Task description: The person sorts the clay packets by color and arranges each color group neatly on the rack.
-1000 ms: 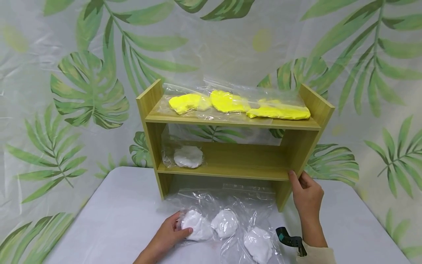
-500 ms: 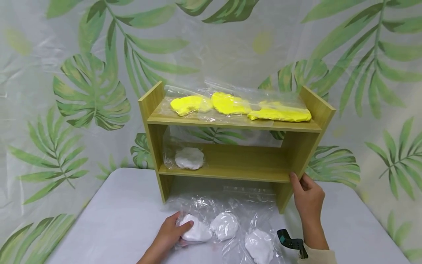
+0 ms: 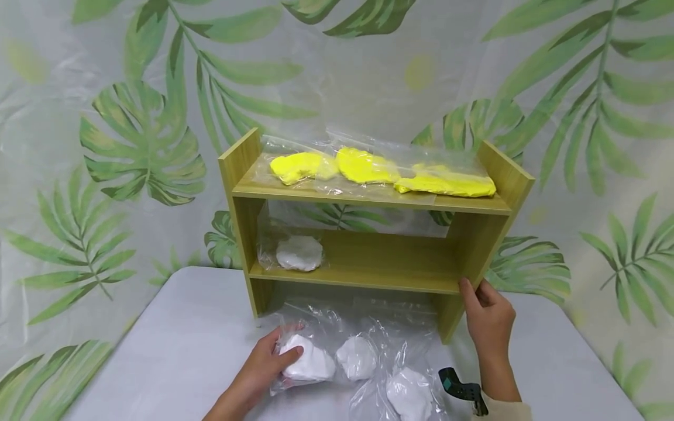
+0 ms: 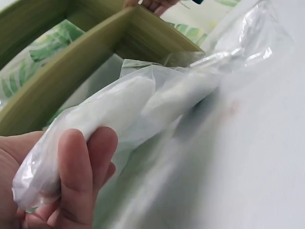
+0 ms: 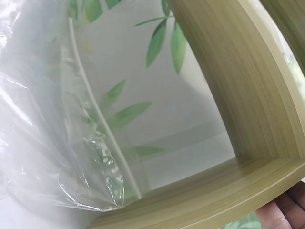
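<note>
My left hand point(image 3: 259, 363) pinches a clear zip bag point(image 3: 309, 359) holding a white lump, thumb on top, in front of the wooden shelf point(image 3: 358, 280). The left wrist view shows the fingers point(image 4: 76, 162) curled against this bag point(image 4: 107, 105), its near edge lifted. With thumb and fingers, my right hand point(image 3: 489, 318) grips the shelf's right side panel at the middle board's height; in the right wrist view its fingers point(image 5: 286, 207) reach around the wood. Two more bags with white lumps, a middle one point(image 3: 358, 358) and a right one point(image 3: 411, 393), lie beside the held bag.
On the middle board, at the left, sits another bagged white lump point(image 3: 299, 253). Several bags with bright yellow lumps point(image 3: 365, 165) lie along the top board. The shelf stands on a white table point(image 3: 174, 345) before a leaf-patterned backdrop point(image 3: 368, 70).
My left hand has drawn the left white bag slightly leftward, away from the middle one, and lifted its near edge. My right hand keeps its grip on the shelf.
</note>
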`<state>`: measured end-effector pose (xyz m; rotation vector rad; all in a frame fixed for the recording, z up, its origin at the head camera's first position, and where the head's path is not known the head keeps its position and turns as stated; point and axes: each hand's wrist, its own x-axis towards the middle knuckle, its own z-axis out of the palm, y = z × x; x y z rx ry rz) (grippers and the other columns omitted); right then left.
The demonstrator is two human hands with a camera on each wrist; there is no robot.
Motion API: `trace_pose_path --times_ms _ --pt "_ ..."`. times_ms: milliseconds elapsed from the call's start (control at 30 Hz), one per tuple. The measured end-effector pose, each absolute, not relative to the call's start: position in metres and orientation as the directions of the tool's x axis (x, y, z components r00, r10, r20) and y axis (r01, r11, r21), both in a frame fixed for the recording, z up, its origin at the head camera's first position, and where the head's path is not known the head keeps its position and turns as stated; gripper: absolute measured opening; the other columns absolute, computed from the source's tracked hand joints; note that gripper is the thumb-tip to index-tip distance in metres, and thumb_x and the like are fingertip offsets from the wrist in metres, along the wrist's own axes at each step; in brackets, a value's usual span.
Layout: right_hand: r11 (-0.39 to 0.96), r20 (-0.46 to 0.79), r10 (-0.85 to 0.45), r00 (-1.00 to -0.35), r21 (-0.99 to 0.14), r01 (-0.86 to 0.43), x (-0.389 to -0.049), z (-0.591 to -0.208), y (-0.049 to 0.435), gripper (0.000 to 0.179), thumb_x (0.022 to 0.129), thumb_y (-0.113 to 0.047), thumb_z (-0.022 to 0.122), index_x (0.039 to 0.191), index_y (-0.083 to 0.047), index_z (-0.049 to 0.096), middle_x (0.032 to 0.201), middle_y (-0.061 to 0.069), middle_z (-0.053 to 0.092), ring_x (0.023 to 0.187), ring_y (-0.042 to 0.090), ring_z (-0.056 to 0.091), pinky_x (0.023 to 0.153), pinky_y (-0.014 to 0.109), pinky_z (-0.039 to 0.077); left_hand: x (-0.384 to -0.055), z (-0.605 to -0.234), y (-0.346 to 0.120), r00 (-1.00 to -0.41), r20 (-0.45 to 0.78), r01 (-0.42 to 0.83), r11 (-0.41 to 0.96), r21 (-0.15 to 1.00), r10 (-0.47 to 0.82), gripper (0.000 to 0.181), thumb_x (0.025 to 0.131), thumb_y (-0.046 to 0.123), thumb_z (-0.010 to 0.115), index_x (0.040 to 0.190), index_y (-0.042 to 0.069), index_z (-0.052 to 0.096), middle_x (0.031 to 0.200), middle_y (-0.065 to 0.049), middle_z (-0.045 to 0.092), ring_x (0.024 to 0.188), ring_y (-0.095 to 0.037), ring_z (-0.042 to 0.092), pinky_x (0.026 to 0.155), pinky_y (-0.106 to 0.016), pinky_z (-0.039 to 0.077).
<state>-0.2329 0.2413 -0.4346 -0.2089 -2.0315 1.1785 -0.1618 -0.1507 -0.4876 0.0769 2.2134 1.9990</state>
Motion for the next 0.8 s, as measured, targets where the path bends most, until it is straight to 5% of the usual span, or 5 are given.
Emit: trace_pose_path --times_ms 100,333,800 --pt "0.560 0.542 0.485 -0.686 -0.795 -0.232 -0.233 -0.435 0.241 0.026 0.088 -0.029 0.070 0.104 -0.008 0.076 0.076 -0.027 0.063 0.069 -0.019 0.055 0.060 0.004 0.043 -0.160 -0.478 -0.149 -0.990 -0.055 -0.042 0.098 0.994 0.132 0.052 0.088 0.021 0.072 0.134 0.007 0.054 0.112 -0.011 0.063 0.090 -0.016 0.060 0.077 -0.023 0.050" --pt "0.578 0.553 0.469 -0.689 -0.782 -0.234 -0.233 -0.433 0.240 0.030 0.090 -0.029 0.068 0.108 -0.006 0.074 0.091 0.017 0.072 0.070 -0.023 0.052 0.061 0.003 0.042 -0.147 -0.456 -0.142 -0.997 -0.034 -0.030 0.058 0.998 0.076 0.051 0.085 0.018 0.074 0.132 0.009 0.056 0.124 -0.012 0.059 0.104 -0.018 0.055 0.085 -0.021 0.046" --pt "0.555 0.551 0.456 -0.699 -0.790 -0.261 -0.231 -0.431 0.239 0.028 0.090 -0.028 0.068 0.104 -0.005 0.075 0.089 0.018 0.072 0.068 -0.019 0.054 0.058 0.005 0.043 -0.117 -0.414 -0.131 -0.978 0.053 0.046 -0.044 0.998 0.200 0.047 0.090 0.009 0.067 0.134 0.013 0.053 0.126 -0.015 0.055 0.100 -0.018 0.061 0.076 -0.033 0.056"
